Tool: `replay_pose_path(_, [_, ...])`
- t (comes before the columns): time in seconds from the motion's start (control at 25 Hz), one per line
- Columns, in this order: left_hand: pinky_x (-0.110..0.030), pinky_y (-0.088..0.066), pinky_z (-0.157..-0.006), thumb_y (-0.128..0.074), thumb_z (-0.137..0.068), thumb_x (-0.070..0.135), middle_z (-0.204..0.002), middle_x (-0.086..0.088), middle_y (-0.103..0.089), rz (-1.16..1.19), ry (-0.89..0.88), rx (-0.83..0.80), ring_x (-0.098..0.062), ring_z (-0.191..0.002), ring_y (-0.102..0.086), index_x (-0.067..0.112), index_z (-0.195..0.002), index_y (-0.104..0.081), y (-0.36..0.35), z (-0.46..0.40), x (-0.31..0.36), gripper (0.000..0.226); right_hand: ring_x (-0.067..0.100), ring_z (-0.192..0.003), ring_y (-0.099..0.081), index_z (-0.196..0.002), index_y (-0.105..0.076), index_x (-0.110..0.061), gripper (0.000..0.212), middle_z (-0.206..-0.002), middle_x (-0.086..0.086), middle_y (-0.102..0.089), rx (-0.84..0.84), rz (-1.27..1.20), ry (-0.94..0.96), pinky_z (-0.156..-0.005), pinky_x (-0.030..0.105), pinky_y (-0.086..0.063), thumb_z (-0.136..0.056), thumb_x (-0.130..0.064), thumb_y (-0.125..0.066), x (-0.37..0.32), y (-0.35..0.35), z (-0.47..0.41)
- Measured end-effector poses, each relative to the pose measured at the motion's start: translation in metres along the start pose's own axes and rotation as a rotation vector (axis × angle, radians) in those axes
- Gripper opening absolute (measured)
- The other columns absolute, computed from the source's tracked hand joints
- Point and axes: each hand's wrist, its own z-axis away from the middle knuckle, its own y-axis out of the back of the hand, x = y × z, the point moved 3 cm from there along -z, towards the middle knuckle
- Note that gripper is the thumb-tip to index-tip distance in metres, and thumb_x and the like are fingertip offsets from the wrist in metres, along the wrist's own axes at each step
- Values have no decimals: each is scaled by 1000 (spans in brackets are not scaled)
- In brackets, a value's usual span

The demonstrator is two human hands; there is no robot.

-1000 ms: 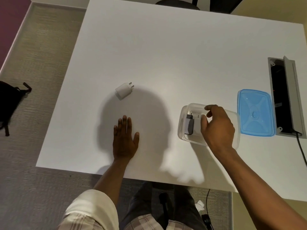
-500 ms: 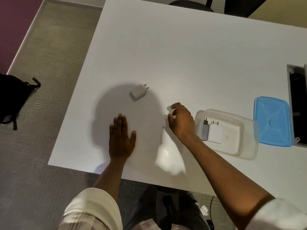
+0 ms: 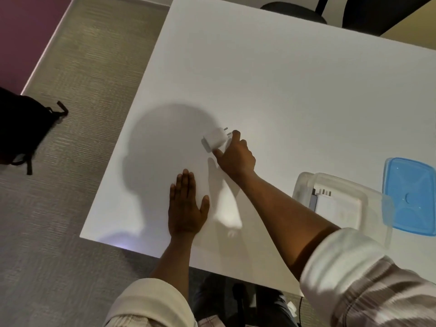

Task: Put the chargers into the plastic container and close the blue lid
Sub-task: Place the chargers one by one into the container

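A white charger (image 3: pixel 214 139) lies on the white table (image 3: pixel 295 90), prongs pointing right. My right hand (image 3: pixel 236 154) pinches it, with the index finger at the prong end and the thumb on the near side. My left hand (image 3: pixel 186 208) rests flat on the table, holding nothing. To the right stands the clear plastic container (image 3: pixel 375 208), which holds a grey charger (image 3: pixel 313 201) and a white charger (image 3: pixel 328 204). The blue lid (image 3: pixel 410 197) lies flat on the table just right of the container.
The table's near edge runs just below my left hand, and its left edge drops to grey carpet. A black bag (image 3: pixel 21 128) sits on the floor at the left. A dark chair (image 3: pixel 295 9) stands behind the table's far edge.
My right hand left the container, crossed leftward over the table and closed its thumb and index finger on the white charger. My left hand stayed flat. The view shifted left.
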Motion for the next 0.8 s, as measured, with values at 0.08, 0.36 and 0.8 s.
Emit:
replay_pose_path(0.08, [-38, -7, -127, -37, -96, 52, -167, -3, -10, 0, 8, -3, -19, -155, -4, 18, -158, -5, -1, -1, 0, 78, 39, -96, -64, -139, -31, -18, 69, -123, 16, -54, 5, -21, -40, -68, 37, -39, -87, -56, -58, -13, -4, -8])
replay_pose_path(0.36, [-41, -11, -127, -34, -96, 55, -167, -3, -11, -29, 28, -22, -20, -155, -7, 17, -158, -10, -3, -3, -1, 76, 40, -95, -62, -139, -33, -20, 55, -127, 18, -45, -62, 119, 2, -68, 36, -39, -95, -48, -50, -37, -19, -22])
replay_pose_path(0.8, [-39, -8, -127, -36, -97, 53, -168, -3, -9, -41, 24, -19, -18, -155, -3, 16, -158, -10, -3, -3, -2, 76, 37, -116, -47, -138, -44, -23, 53, -133, 18, -40, -114, 223, 212, -71, 39, -51, -88, -13, -60, -30, -21, 0])
